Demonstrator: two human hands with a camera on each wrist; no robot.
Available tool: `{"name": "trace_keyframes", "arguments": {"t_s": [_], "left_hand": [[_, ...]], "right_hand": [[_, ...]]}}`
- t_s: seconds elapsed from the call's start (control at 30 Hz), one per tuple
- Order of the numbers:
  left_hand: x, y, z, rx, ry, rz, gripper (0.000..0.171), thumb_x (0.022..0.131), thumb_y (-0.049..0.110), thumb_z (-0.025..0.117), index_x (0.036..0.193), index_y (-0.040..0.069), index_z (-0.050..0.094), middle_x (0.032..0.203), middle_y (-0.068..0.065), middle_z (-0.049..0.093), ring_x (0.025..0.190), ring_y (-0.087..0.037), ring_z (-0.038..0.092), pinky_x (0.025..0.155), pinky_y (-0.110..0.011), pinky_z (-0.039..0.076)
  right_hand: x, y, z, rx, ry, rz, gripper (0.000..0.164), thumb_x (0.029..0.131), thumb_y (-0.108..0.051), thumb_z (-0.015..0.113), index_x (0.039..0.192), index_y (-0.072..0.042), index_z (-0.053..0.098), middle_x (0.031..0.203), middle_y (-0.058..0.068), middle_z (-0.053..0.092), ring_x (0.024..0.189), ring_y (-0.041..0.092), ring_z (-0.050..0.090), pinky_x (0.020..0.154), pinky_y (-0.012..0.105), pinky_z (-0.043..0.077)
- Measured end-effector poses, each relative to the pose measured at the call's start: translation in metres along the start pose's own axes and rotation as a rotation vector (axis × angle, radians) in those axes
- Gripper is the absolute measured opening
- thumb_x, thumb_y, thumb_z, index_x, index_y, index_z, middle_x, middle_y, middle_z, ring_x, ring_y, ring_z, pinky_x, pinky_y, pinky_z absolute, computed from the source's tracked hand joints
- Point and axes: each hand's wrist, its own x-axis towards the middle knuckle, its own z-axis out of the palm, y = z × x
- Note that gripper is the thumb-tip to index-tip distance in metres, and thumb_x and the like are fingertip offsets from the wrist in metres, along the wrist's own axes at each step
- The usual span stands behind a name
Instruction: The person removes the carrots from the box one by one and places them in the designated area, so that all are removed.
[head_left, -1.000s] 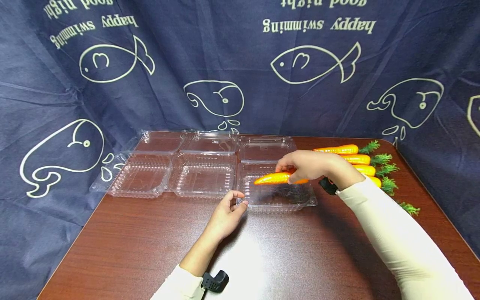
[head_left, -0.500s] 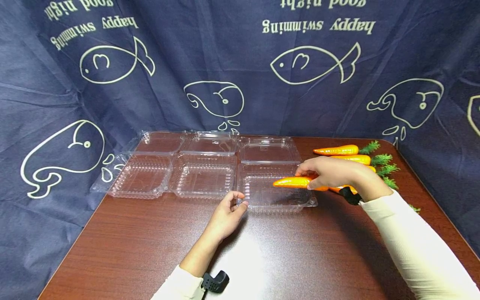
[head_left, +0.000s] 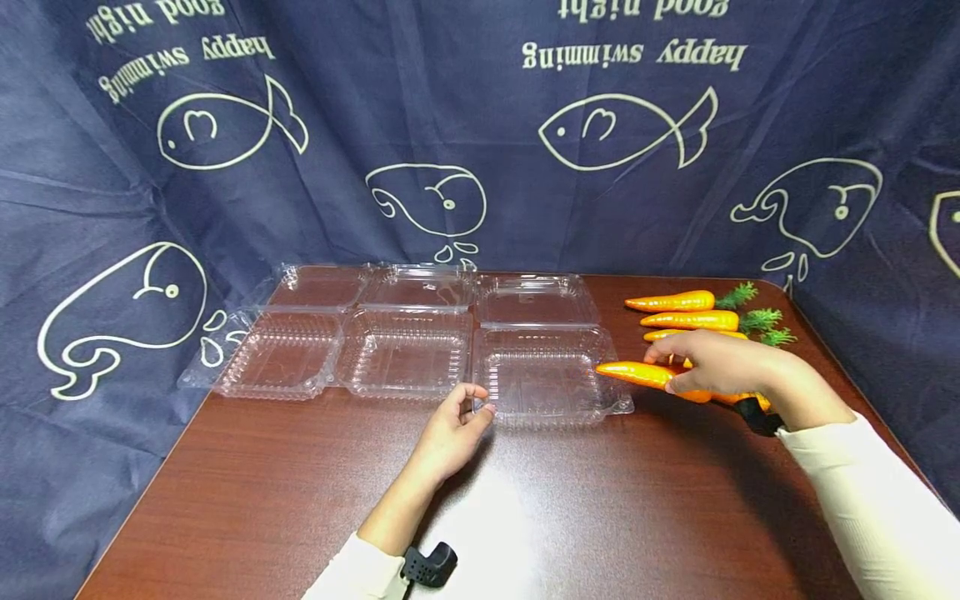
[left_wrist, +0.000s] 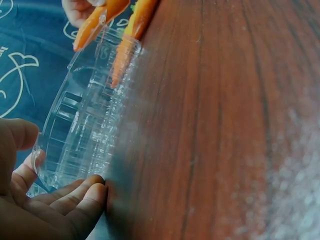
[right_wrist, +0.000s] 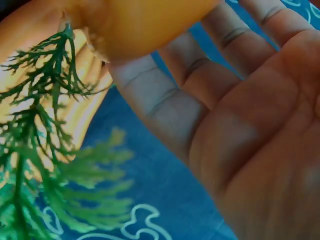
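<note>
My right hand (head_left: 720,362) pinches an orange carrot (head_left: 633,374) between thumb and fingers, its pointed end toward the left, overlapping the right edge of a clear plastic clamshell box (head_left: 551,417). In the right wrist view the thick end of this carrot (right_wrist: 150,27) and a feathery green top (right_wrist: 55,75) fill the upper left. My left hand (head_left: 450,433) grips the near left corner of that same box; in the left wrist view its fingers (left_wrist: 82,200) curl round the corner rim. The box's lid (head_left: 536,300) lies folded back behind it.
Several more carrots (head_left: 671,302) with green tops lie in a row at the right of the wooden table (head_left: 337,500), partly hidden by my right arm. Two other lidded clear boxes stand to the left, a middle box (head_left: 405,385) and a left box (head_left: 262,388). A blue patterned curtain (head_left: 465,92) hangs behind.
My right hand has moved right with the carrot, from over the right-hand box to its right edge, close to the carrot row. My left hand has stayed at the box corner.
</note>
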Motion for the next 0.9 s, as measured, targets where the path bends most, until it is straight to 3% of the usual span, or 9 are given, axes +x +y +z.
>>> {"name": "trace_keyframes", "arguments": {"t_s": [0.13,0.5,0.9], "left_hand": [[0.001,0.001,-0.001,-0.01,-0.007,-0.004,0.03,0.098,0.021,0.061,0.123,0.006,0.056,0.1,-0.006,0.059,0.07,-0.013,0.048,0.054,-0.022,0.04],[-0.001,0.0,-0.004,-0.024,-0.049,0.025,0.033,0.098,0.018,0.062,0.126,0.002,0.055,0.083,0.0,0.049,0.059,-0.01,0.04,0.047,-0.018,0.035],[-0.001,0.0,-0.007,0.011,-0.045,0.051,0.033,0.097,0.017,0.063,0.125,0.002,0.056,0.096,-0.007,0.055,0.064,-0.012,0.04,0.052,-0.021,0.036]], "right_hand": [[-0.014,0.009,0.002,-0.017,0.042,0.033,0.031,0.078,-0.006,0.078,0.105,-0.013,0.067,0.093,-0.01,0.059,0.078,0.007,0.049,0.068,0.027,0.042],[-0.042,0.038,0.011,-0.02,-0.002,0.163,0.031,0.078,-0.009,0.079,0.107,-0.008,0.066,0.089,-0.009,0.058,0.079,0.009,0.051,0.068,0.028,0.043],[-0.052,0.049,0.03,-0.11,0.028,0.091,0.031,0.076,-0.008,0.081,0.103,-0.01,0.066,0.09,-0.012,0.056,0.083,0.006,0.052,0.072,0.03,0.043]]}}
